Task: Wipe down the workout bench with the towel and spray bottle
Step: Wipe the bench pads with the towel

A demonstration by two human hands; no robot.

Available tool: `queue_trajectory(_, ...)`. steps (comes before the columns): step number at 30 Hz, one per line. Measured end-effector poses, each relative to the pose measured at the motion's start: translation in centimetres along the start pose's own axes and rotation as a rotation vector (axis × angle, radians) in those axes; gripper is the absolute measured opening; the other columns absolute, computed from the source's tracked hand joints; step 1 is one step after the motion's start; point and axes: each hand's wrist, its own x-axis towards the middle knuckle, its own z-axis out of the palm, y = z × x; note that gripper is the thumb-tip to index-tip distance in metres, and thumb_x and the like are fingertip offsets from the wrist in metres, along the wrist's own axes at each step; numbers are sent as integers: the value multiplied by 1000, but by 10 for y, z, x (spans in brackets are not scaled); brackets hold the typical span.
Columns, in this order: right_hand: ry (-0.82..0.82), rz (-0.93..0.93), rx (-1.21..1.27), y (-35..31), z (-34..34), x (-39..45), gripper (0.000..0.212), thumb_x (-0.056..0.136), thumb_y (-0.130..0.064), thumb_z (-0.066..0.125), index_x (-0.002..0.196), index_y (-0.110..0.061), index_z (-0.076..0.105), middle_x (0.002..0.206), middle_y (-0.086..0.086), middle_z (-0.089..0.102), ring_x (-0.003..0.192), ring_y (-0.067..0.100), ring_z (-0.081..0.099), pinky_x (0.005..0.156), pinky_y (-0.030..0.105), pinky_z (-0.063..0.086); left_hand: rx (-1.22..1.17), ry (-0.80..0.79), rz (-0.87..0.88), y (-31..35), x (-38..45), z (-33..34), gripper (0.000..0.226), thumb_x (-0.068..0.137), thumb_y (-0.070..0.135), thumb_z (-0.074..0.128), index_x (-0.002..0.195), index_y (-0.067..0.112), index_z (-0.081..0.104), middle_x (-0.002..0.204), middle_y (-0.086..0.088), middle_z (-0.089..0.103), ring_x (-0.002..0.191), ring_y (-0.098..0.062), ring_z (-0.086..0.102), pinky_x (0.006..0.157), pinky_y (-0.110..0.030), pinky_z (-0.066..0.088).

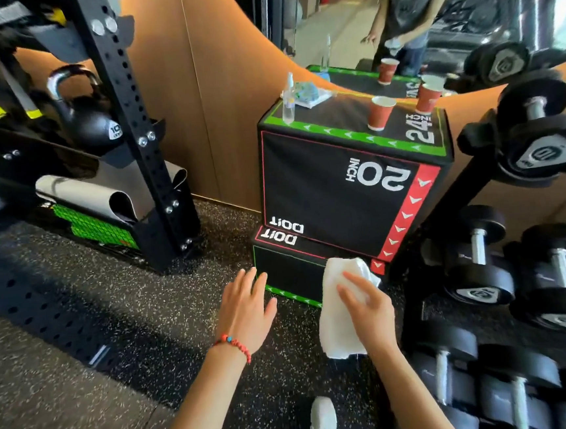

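My right hand (pixel 368 306) holds a white towel (pixel 338 315) that hangs down in front of the low black box (pixel 290 272) on the floor. My left hand (pixel 245 306) hovers open beside it, fingers spread, holding nothing, with a red bead bracelet on the wrist. A clear spray bottle (pixel 288 101) stands upright on the far left corner of the tall black plyo box (pixel 341 188) marked 20 and 24 inch. No workout bench can be made out in this view.
Two red paper cups (pixel 380 112) (pixel 428 97) and a blue cloth (pixel 307 93) sit on the tall box. A dumbbell rack (pixel 520 279) fills the right side. A black steel rack (pixel 130 125) with a kettlebell (pixel 84 115) stands left. A mirror is behind, speckled rubber floor (pixel 111 297) below.
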Motion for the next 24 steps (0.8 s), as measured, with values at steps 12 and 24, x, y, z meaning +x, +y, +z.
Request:
queue_trajectory(12,-84,-57,62,-44,13,211,24,86,-28,61,110,-29,65,100,-5,59,89,13,57,77,30,46,90,-26,-55,17,209,4,54,98,40,33,146,15,25,152,-5,27,140,-20,20,114,-36,15)
queue_trajectory(24,-69,-2,120,-86,52,361,19,85,-29,62,102,-36,66,94,-7,61,88,13,58,78,28,44,77,26,-31,-1,374,3,52,96,38,41,140,11,38,145,-9,39,135,-25,31,112,-39,23)
